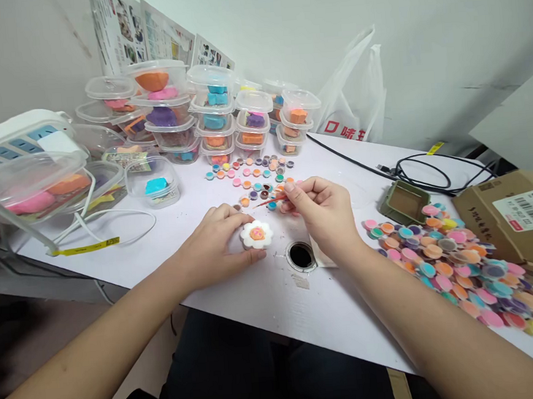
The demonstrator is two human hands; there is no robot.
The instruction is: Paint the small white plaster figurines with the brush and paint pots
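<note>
My left hand (pixel 219 243) holds a white flower-shaped piece (pixel 255 235) between thumb and fingers, low over the table. The flower's middle is painted orange with pink. Up and to the right of it, my right hand (pixel 318 211) pinches a thin reddish brush (pixel 273 199), whose tip points left, above the flower and apart from it. Strips of small paint pots (pixel 252 187) lie just behind both hands, and a few of the pots are partly hidden by my right hand.
Stacked clear tubs (pixel 214 122) with coloured pieces line the back. A heap of paint pots (pixel 461 270), a green container (pixel 404 203) and a cardboard box (pixel 503 224) are at the right. Near my hands is a round table hole (pixel 301 256). White cables (pixel 124 214) lie left.
</note>
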